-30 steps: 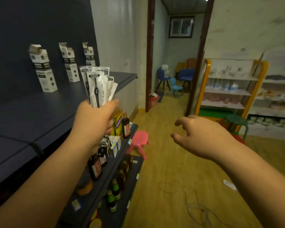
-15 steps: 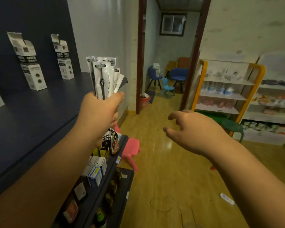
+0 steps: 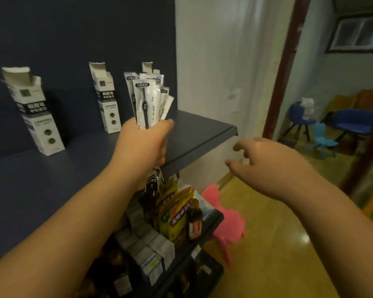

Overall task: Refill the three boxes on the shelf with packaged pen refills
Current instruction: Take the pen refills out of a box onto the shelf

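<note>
Head view: left hand (image 3: pixel 143 145) has its fingers (image 3: pixel 166 125) curled tight round the lower part of a fanned bunch of white-and-black plastic-sleeved pen refills (image 3: pixel 148 97), thumb across the front, the sleeves standing up above the fist. Right hand (image 3: pixel 265 162) hangs to the right of that bunch, well apart from it, fingers (image 3: pixel 238 147) spread, loosely bent, holding nothing.

Likely trouble: the sleeves look slick and splay outward at the top, so pulling one out could loosen the rest and drop them past the edge of the dark blue metal shelf (image 3: pixel 194 134) beneath the fist. The boxes look light and tall; a sideways push while feeding could tip one.

Behind the fingers stand three white-and-black cardboard boxes with torn-open top flaps: the far box (image 3: pixel 148 67) mostly hidden by the bunch, the middle box (image 3: pixel 106 97) just left of it, the near box (image 3: pixel 32 110) further left. Their insides are not visible.
</note>
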The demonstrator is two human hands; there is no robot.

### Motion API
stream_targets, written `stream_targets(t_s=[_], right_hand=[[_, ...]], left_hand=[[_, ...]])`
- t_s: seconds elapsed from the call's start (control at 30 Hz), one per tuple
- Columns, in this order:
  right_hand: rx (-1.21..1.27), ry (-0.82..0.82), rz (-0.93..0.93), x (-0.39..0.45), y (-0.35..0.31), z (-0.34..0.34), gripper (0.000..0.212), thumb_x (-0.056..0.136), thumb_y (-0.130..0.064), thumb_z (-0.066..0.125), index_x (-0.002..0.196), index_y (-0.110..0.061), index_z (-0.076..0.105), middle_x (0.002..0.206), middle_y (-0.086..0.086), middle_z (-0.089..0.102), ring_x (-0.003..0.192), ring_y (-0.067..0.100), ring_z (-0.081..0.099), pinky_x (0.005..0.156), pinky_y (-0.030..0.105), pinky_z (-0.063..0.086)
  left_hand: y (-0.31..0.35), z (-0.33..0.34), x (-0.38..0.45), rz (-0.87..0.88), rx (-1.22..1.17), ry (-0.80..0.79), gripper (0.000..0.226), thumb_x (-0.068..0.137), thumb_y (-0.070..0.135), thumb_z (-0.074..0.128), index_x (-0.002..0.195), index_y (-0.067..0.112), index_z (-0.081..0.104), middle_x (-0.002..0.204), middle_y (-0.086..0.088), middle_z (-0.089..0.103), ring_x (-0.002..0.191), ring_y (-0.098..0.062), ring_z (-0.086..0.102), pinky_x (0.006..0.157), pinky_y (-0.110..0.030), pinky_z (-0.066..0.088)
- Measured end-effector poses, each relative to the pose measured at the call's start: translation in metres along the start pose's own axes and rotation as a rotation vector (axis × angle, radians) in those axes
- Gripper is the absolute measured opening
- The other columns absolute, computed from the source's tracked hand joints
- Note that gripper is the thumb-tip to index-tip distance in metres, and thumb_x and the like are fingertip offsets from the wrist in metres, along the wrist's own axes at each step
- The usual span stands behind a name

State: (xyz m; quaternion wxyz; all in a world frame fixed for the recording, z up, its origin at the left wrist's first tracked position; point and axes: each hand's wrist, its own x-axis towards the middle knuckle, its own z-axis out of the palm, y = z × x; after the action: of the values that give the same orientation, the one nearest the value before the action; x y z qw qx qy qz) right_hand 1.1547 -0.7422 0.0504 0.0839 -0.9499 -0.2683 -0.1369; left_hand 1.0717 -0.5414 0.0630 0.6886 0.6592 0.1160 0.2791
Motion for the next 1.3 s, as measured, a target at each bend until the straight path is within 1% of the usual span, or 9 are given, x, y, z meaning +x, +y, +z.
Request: stream_targets(t_s=[0.17,0.27,0.47,0.67,0.83,1.0,1.07,1.17,1.3], right_hand=[[0.062,-0.055,-0.157,0.066,-0.001,0.022,0.050,0.095,-0.061,0.048,0.132,-0.028,0.056,0.121,0.001,0.064,0.104,0.022,0.062,0.083,0.037,0.052],[0.136,-0.079,-0.236,0.096,-0.013,0.035,0.051,0.096,-0.058,0.049,0.134,-0.025,0.056,0.124,0.001,0.063,0.110,0.024,0.061,0.093,0.042,0.053],[0.170,-0.107,-0.332,0.149,-0.040,0.058,0.050,0.097,-0.057,0.048,0.137,-0.027,0.052,0.121,-0.001,0.062,0.109,0.022,0.060,0.092,0.043,0.053],[0.132,-0.152,-0.441,0.196,-0.076,0.067,0.051,0.098,-0.055,0.048,0.140,-0.027,0.050,0.129,0.000,0.061,0.114,0.021,0.059,0.095,0.042,0.053],[0.149,-0.154,-0.510,0.221,-0.099,0.075,0.048,0.098,-0.055,0.047,0.138,-0.029,0.051,0.135,-0.001,0.059,0.121,0.020,0.057,0.095,0.039,0.052],[0.150,-0.158,-0.627,0.244,-0.114,0.086,0.049,0.097,-0.058,0.046,0.138,-0.032,0.052,0.129,-0.004,0.060,0.118,0.018,0.058,0.090,0.036,0.049],[0.156,-0.176,-0.656,0.254,-0.115,0.088,0.049,0.097,-0.058,0.047,0.138,-0.033,0.052,0.130,-0.005,0.060,0.118,0.018,0.058,0.091,0.036,0.050],[0.163,-0.173,-0.687,0.269,-0.114,0.091,0.049,0.097,-0.058,0.047,0.139,-0.034,0.052,0.131,-0.005,0.060,0.119,0.018,0.057,0.092,0.037,0.050],[0.154,-0.182,-0.736,0.283,-0.110,0.100,0.049,0.097,-0.058,0.046,0.139,-0.033,0.051,0.128,-0.007,0.061,0.117,0.016,0.057,0.088,0.034,0.047]], left_hand=[[-0.006,-0.003,0.023,0.010,0.051,0.181,0.016,0.095,0.018,0.062,0.082,0.024,0.054,0.057,0.003,0.043,0.047,-0.013,0.038,0.053,-0.029,0.033],[-0.009,-0.018,0.037,0.082,0.157,0.232,0.017,0.095,0.017,0.063,0.082,0.019,0.051,0.055,0.004,0.041,0.044,-0.011,0.035,0.044,-0.025,0.032],[-0.011,-0.048,0.070,0.125,0.218,0.275,0.029,0.095,0.013,0.060,0.075,0.022,0.041,0.052,0.007,0.033,0.041,-0.010,0.026,0.041,-0.021,0.025],[0.005,-0.101,0.101,0.162,0.544,0.330,0.023,0.090,0.021,0.067,0.072,0.027,0.054,0.046,0.010,0.042,0.043,-0.010,0.034,0.045,-0.027,0.032],[-0.007,-0.137,0.110,0.122,0.857,0.402,0.015,0.087,0.030,0.070,0.079,0.019,0.063,0.050,0.011,0.055,0.048,-0.009,0.046,0.055,-0.030,0.040],[-0.025,-0.144,0.119,0.025,1.071,0.340,0.016,0.083,0.034,0.073,0.082,0.021,0.064,0.057,0.008,0.061,0.045,-0.001,0.051,0.051,-0.024,0.044],[-0.032,-0.139,0.124,-0.047,1.232,0.265,0.018,0.081,0.041,0.074,0.083,0.026,0.064,0.066,0.008,0.066,0.055,-0.002,0.059,0.056,-0.021,0.049],[-0.039,-0.135,0.137,-0.099,1.462,0.128,0.019,0.081,0.048,0.073,0.084,0.035,0.059,0.076,0.013,0.065,0.070,-0.004,0.061,0.065,-0.027,0.051],[-0.046,-0.131,0.158,-0.149,1.558,-0.050,0.026,0.082,0.055,0.072,0.081,0.039,0.052,0.082,0.017,0.061,0.076,0.001,0.057,0.064,-0.022,0.045]])
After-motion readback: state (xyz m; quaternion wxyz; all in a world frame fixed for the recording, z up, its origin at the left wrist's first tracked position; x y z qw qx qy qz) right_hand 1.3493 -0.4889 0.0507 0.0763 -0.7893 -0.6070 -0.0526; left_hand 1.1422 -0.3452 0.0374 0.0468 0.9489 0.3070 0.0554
